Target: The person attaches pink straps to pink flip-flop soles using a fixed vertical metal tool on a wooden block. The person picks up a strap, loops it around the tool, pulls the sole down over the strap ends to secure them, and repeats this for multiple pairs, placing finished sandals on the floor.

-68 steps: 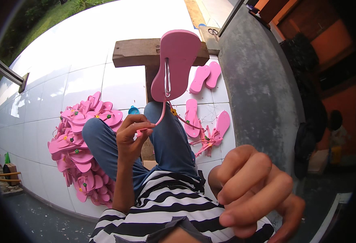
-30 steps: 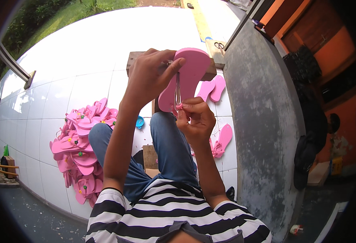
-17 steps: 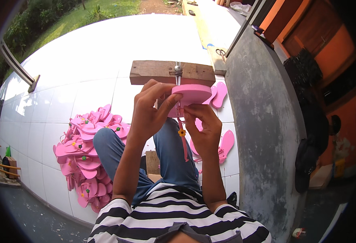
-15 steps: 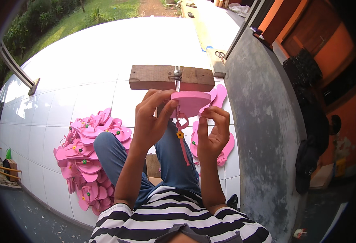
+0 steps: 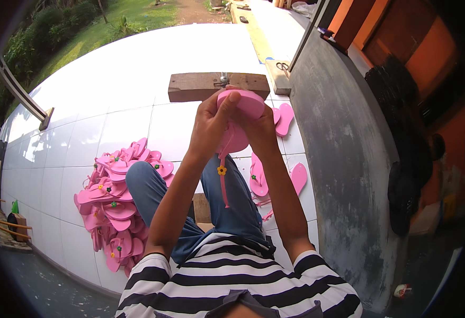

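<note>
1. Right now, pink sole [image 5: 246, 102] is in both hands, bent, just this side of the wooden crossbar [image 5: 190, 88], above the knees.
2. Left hand [image 5: 206, 121]: closed on the sole, thumb pressed on its face, other fingers mostly hidden.
3. Right hand [image 5: 260, 127]: against the sole's right side; fingertips hidden, can't tell how far open or what's gripped.
4. Pink strap [image 5: 224, 192] with yellow flower [image 5: 222, 170] hangs below the sole.
5. Slipper pile [image 5: 117, 204] on the tiles, left of the knees.
</note>
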Available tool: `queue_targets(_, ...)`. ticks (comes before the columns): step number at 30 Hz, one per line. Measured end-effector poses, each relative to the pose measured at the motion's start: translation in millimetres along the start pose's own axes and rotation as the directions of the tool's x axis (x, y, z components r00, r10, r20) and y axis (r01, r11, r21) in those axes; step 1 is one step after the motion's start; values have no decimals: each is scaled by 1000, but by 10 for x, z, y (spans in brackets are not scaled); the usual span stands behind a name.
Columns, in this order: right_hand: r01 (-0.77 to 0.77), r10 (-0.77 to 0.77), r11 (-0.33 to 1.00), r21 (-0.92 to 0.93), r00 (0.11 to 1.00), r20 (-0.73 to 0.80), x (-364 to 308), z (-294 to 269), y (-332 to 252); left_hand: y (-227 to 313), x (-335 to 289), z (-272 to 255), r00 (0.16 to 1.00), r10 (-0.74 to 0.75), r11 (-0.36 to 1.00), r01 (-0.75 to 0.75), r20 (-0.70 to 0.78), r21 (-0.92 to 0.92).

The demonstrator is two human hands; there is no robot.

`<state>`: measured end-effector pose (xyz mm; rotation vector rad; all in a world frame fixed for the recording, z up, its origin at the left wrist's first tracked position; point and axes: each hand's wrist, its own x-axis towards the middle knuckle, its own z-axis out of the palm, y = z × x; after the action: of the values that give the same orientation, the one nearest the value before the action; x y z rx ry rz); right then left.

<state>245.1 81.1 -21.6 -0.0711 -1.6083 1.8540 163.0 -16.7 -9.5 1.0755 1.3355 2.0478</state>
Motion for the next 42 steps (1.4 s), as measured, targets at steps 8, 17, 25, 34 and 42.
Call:
queue_targets(8,-50,50,999,4,987,-155,-408,196,-17,-16,-341,119,997,-41,994,35,-59,-104)
queue_targets(17,89,-84,993,76,994,-63,-418,-27,276,87,-307,82,998,45,981,-53,50,185)
queue_targets(25,-32,29,999,-19,990,-142,-679,165,-17,331,-559,119,985,-171,978,173,-27,116)
queue_targets(34,-263,125,824,-501,948,-291,-1212,151,342,-334,-1092,-242,850,-526,814,510,-18,280)
queue_targets(42,-14,148,301,-953,988,32,-1392,283,628,-875,-1090,-620,966,-247,856,256,-80,450)
